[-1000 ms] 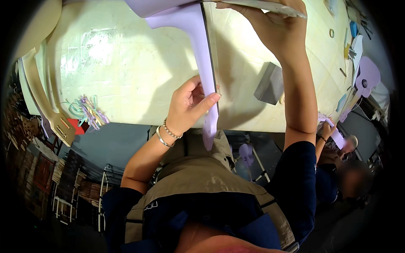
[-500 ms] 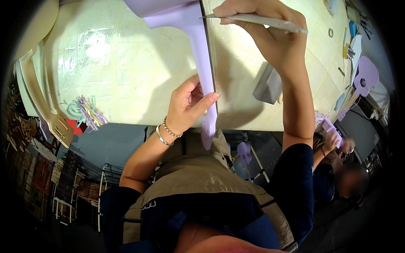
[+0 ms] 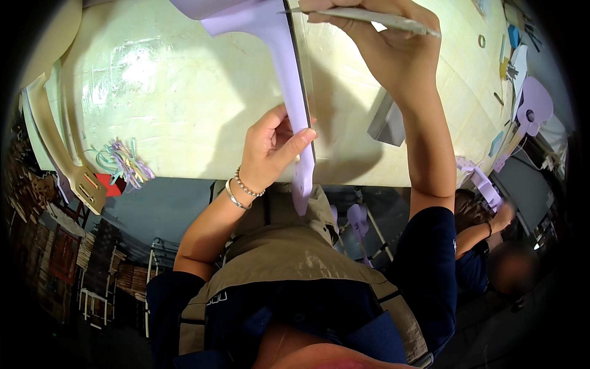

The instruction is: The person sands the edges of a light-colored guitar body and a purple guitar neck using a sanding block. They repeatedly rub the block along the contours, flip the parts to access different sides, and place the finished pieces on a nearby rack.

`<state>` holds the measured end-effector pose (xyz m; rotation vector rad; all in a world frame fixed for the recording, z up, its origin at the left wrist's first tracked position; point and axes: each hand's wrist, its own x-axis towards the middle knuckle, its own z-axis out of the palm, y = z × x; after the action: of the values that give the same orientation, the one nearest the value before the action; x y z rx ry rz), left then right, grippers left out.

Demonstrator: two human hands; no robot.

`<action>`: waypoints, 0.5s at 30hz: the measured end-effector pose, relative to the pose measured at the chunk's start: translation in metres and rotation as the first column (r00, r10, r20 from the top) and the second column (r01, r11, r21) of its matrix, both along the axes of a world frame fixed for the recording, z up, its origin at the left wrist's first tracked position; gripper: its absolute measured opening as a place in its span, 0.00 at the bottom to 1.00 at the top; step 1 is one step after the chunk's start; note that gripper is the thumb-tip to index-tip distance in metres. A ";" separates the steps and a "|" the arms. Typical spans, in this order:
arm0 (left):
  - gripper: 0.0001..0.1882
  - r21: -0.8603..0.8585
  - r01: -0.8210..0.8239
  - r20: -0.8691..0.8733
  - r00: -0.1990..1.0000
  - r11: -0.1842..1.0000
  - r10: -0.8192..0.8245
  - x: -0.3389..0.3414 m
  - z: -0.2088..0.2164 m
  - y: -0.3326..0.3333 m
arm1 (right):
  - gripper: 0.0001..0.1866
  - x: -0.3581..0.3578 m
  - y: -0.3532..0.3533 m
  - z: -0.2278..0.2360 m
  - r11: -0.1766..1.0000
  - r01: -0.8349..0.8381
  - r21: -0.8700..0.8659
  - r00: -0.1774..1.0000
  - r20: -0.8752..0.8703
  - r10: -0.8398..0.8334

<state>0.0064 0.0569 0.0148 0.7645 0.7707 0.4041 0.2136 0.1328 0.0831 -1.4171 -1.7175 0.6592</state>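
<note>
A lilac ukulele (image 3: 284, 64), seen edge-on, extends from the top edge down past the table's front edge, its headstock nearest me. A thin dark fretboard (image 3: 294, 46) runs along its right side. My left hand (image 3: 268, 147) is closed around the neck near the headstock, thumb pressed on the side. In my right hand (image 3: 399, 52) is a slim knife (image 3: 384, 21) with a pale, wrapped-looking handle, held like a pen. Its pointed blade reaches the fretboard's edge near the body; whether it touches cannot be made out.
A cream-coloured guitar (image 3: 43, 114) lies at the left edge, beside tangled pastel strips (image 3: 126, 165) and a red piece (image 3: 112, 186). Right of the ukulele sits a grey block (image 3: 388, 122). Farther right are a tape roll (image 3: 482, 41), another lilac ukulele (image 3: 532, 109), and a co-worker's hand (image 3: 503, 215).
The ukulele has shifted slightly left and up, with my left hand still on its neck. My right hand and the knife have moved a little up and left.
</note>
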 end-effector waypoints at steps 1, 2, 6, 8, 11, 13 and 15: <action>0.22 0.007 -0.006 0.002 1.000 1.000 0.006 0.000 -0.001 0.000 | 0.06 -0.001 -0.007 0.000 0.999 0.021 -0.029 1.000 0.020 -0.021; 0.20 0.010 -0.002 -0.006 1.000 1.000 0.003 0.000 -0.001 0.000 | 0.06 -0.002 -0.014 -0.001 0.997 0.043 -0.058 0.998 0.041 -0.041; 0.22 0.008 -0.065 0.008 0.998 0.998 0.065 0.003 -0.003 -0.004 | 0.08 0.001 -0.030 -0.004 0.999 -0.033 0.022 0.994 0.101 0.031; 0.18 0.023 -0.020 0.013 1.000 1.000 0.020 0.002 0.000 0.000 | 0.10 -0.001 -0.027 -0.008 0.998 0.045 -0.032 0.999 0.005 -0.045; 0.18 -0.008 -0.021 0.026 0.999 1.000 0.022 0.002 0.003 0.002 | 0.09 -0.004 -0.019 -0.005 0.996 0.075 -0.052 0.997 -0.009 -0.075; 0.19 0.004 -0.026 0.021 0.999 1.000 0.026 0.003 0.002 0.002 | 0.12 -0.006 -0.026 -0.007 0.996 0.074 -0.046 0.997 0.006 -0.074; 0.19 0.014 -0.022 0.009 1.000 1.000 0.022 0.002 0.001 0.000 | 0.13 -0.003 -0.041 -0.016 0.994 -0.044 0.102 0.999 0.012 0.043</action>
<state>0.0084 0.0573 0.0162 0.7670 0.7692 0.4327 0.2102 0.0921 0.0674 -1.3170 -1.7688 0.5807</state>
